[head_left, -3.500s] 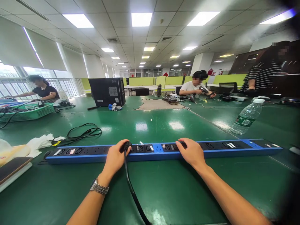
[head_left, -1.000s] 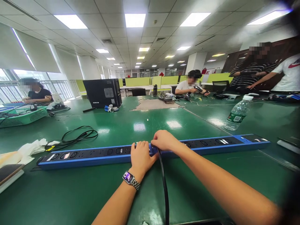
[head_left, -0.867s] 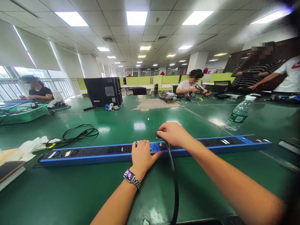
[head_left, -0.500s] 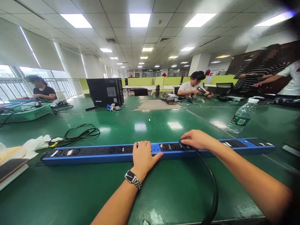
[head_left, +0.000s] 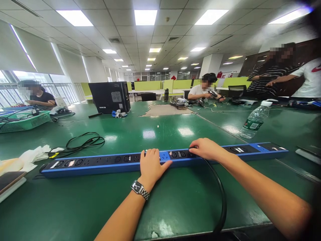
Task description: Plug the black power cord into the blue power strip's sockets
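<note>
A long blue-edged power strip (head_left: 105, 163) with black sockets and blue sections lies across the green table. My left hand (head_left: 151, 164) lies over its middle, fingers curled over the top and far side, thumb stretched out to the right along the strip. A watch (head_left: 136, 187) is on that wrist. My right hand (head_left: 207, 148) pinches a black plug (head_left: 192, 151) at the sockets right of the blue section. The fingers cover most of the plug, so how deep it sits cannot be told. Its thick black cord (head_left: 220, 190) curves down towards the table's front edge.
Behind the strip are a coiled black cable (head_left: 85, 142), a black computer case (head_left: 109, 97) and a tilted water bottle (head_left: 255, 121). White tissue (head_left: 35, 156) lies at the left. A green basket (head_left: 27, 122) stands farther back. Several people are around the table's far side.
The whole view has shifted slightly, with things sitting a little further left and higher. Both hands keep their places on the strip, and the plug shows less under the right fingers.
</note>
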Demonstrator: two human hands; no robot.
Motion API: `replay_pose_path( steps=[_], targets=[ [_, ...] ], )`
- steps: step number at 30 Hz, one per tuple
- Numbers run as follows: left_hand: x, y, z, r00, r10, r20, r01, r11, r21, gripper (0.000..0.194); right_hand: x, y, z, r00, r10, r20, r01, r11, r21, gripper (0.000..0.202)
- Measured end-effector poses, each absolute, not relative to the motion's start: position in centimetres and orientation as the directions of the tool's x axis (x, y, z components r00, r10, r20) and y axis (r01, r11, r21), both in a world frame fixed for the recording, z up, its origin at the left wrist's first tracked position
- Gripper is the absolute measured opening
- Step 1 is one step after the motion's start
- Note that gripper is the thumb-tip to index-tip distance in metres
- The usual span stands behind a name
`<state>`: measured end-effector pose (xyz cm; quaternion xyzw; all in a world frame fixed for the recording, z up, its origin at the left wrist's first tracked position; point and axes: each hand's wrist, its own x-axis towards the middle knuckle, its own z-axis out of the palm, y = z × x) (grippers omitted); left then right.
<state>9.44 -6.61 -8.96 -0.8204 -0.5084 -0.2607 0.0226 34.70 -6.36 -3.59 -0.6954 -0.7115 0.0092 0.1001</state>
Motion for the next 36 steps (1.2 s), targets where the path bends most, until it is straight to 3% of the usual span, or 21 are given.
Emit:
replay_pose_path(
  steps=[7,10,12,15,19,21,24,28,31,36],
  targets=[
    [9.3,-6.4,-9.1,0.339,0.835,0.434,0.844,-0.473,0.251,0.055,34.3,-6.8,-2.6,0.110,0.970,0.216,0.977,-0.065,-0.204,0.022],
    [9.7,-6.8,-8.7,0.352,0.813,0.463,0.829,-0.500,0.249,0.070,32.2,-7.2,-1.2,0.132,0.942,0.309,0.954,-0.036,-0.299,0.023],
    [10.3,-7.3,-8.1,0.388,0.760,0.521,0.796,-0.561,0.227,0.077,29.8,-7.8,-0.6,0.065,0.959,0.275,0.915,0.053,-0.400,0.025],
    [10.4,-7.9,-7.0,0.430,0.694,0.578,0.751,-0.630,0.198,0.060,26.0,-8.6,-0.6,-0.088,0.968,0.234,0.765,0.216,-0.607,0.039],
    [7.7,-7.4,-6.0,0.336,0.744,0.577,0.805,-0.545,0.235,0.035,24.8,-8.1,-2.7,-0.156,0.928,0.338,0.504,0.369,-0.781,0.049],
    [5.2,-6.8,-5.9,0.270,0.765,0.585,0.822,-0.500,0.274,0.034,26.3,-7.3,-4.6,-0.018,0.932,0.362,0.568,0.307,-0.764,0.044],
    [1.4,-5.8,-6.3,0.155,0.803,0.576,0.790,-0.451,0.415,0.032,28.9,-6.4,-7.5,0.198,0.901,0.387,0.804,0.076,-0.590,0.037],
    [-1.9,-5.0,-7.1,0.028,0.890,0.456,0.705,-0.341,0.622,0.040,30.0,-6.7,-9.6,0.166,0.865,0.473,0.935,0.014,-0.355,0.034],
    [-2.4,-4.9,-7.6,0.087,0.905,0.417,0.699,-0.354,0.621,0.041,29.5,-7.1,-9.8,0.122,0.854,0.506,0.952,0.044,-0.303,0.034],
    [-1.9,-4.8,-8.3,0.148,0.870,0.471,0.732,-0.416,0.539,0.040,29.2,-7.2,-10.1,0.123,0.803,0.583,0.951,0.074,-0.302,0.030]
  ],
)
